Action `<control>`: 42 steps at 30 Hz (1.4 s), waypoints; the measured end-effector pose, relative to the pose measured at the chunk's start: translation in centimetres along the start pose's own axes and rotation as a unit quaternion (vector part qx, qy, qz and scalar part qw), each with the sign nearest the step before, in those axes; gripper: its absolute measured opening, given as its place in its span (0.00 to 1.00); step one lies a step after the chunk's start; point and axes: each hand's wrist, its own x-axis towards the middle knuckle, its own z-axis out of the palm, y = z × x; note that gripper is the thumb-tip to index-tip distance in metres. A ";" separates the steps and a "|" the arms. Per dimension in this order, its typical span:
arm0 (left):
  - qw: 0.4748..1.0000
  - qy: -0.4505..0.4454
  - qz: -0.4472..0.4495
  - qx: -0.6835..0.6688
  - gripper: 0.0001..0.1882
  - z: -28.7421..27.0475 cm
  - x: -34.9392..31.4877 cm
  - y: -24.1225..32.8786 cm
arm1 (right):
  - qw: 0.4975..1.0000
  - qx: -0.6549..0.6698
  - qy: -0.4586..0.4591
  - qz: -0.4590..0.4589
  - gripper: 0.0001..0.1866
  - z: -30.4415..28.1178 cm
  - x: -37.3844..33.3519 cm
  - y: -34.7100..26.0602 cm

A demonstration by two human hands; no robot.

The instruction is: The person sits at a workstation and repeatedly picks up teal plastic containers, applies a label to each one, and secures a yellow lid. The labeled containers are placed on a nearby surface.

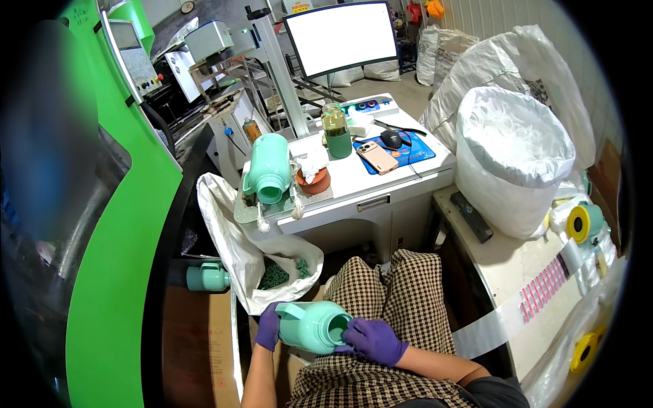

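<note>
A mint-green plastic jug shell (305, 330) with a handle lies on its side above my lap, its open mouth turned to the right. My left hand (268, 327), in a purple glove, grips it at the base end beside the handle. My right hand (378, 342), gloved alike, is closed at the mouth's rim with fingertips at the opening. Whatever those fingers may hold is hidden. Just beyond the jug, a white woven sack (235, 255) stands open with green scraps (274, 275) inside.
Another green jug (270, 162) rests on a perforated plate at the white desk's near-left corner. The desk (408, 178) also bears a bottle (336, 132), phone (378, 157) and mouse (391, 139). A lined white sack (507, 170) stands right; a green machine panel (115, 272) rises left.
</note>
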 end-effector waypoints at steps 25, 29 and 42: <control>0.804 0.085 0.386 0.444 0.41 7.8 -10.3 9.3 | 0.969 0.171 0.160 -0.075 0.16 -3.7 7.6 2.8; 0.804 0.086 0.369 0.457 0.39 8.6 -11.7 9.0 | 0.943 0.144 -0.278 0.112 0.56 7.9 15.9 7.9; 0.845 0.078 0.339 0.406 0.34 7.7 -9.7 11.8 | 0.990 -0.127 0.053 -0.003 0.15 -17.4 10.3 11.7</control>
